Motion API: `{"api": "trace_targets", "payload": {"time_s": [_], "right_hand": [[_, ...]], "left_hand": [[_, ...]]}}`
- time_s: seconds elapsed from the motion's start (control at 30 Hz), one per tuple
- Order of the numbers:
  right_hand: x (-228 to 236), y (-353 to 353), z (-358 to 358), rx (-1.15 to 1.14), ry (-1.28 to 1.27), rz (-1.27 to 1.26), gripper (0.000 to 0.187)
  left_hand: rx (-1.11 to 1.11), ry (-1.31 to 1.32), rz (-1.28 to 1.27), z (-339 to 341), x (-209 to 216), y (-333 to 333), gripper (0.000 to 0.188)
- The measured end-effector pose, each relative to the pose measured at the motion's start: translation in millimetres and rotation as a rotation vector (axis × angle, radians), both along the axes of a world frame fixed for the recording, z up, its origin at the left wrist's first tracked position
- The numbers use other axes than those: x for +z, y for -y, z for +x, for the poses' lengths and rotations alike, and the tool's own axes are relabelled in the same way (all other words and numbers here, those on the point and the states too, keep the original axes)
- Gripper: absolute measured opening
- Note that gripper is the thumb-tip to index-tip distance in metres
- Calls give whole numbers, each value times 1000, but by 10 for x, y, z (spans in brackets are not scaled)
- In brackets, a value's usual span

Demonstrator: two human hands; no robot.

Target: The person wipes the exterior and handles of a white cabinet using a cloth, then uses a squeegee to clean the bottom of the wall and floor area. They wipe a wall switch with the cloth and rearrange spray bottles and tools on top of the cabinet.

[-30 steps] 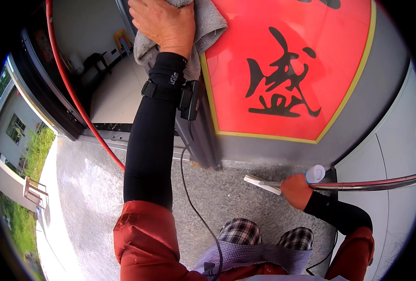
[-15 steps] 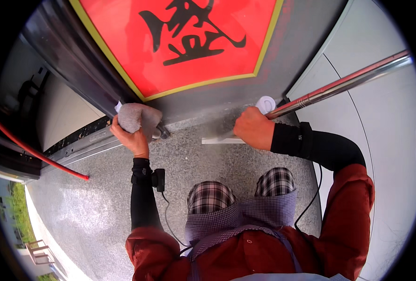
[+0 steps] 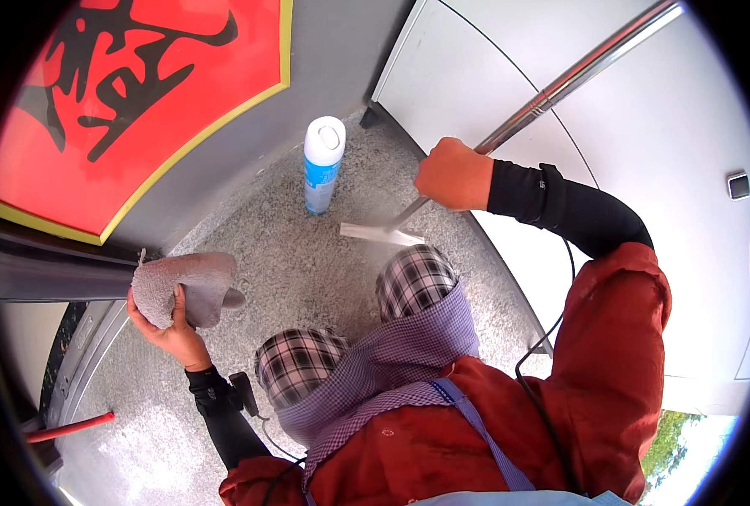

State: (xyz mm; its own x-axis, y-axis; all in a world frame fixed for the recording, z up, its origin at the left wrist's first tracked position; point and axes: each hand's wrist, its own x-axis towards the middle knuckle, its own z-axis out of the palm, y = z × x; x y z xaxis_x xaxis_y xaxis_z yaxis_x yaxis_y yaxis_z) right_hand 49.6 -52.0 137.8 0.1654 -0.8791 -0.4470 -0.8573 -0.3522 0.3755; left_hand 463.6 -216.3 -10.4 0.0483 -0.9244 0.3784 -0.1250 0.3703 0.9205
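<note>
While the left hand grips a cloth, its thumb pressed on the near side, the right hand is closed in a fist around a metal pole, well apart from the other. The cloth is grey, thick and fuzzy, bunched into a rounded fold that rises above the left hand's fingers and droops to their right. A dark post reaches the cloth from the left, though whether they touch cannot be told. Shiny and silver, the pole slants away up and right of the right hand; below the fist a duller rod leads to a flat, whitish blade, low and left of that hand, at or just over the speckled floor. Between the hands, just beyond the blade, a white and blue can stands upright. Beyond the left hand is a red panel with a yellow border and black brushwork; beyond the right hand, a white panel. Checked trouser knees show between the hands, on the near side of the blade
</note>
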Motion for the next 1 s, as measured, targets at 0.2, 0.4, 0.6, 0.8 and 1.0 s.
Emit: {"api": "trace_targets", "payload": {"time_s": [0.2, 0.4, 0.6, 0.8, 1.0], "right_hand": [[94, 509, -477, 12, -91, -80, 10], [-324, 850, -967, -44, -127, 11, 13], [-291, 1069, -964, -96, -189, 38, 13], [-574, 1390, -1272, -337, -52, -299, 12], [-1101, 1851, -1591, -851, 474, -700, 18]], "left_hand": [[-46, -35, 77, -196, -84, -75, 59], [-152, 4, 168, -132, -245, -128, 69], [-584, 259, 262, -369, 176, 58, 69], [-921, 96, 354, -1105, 485, 72, 73], [-945, 113, 329, -1184, 463, 29, 74]]}}
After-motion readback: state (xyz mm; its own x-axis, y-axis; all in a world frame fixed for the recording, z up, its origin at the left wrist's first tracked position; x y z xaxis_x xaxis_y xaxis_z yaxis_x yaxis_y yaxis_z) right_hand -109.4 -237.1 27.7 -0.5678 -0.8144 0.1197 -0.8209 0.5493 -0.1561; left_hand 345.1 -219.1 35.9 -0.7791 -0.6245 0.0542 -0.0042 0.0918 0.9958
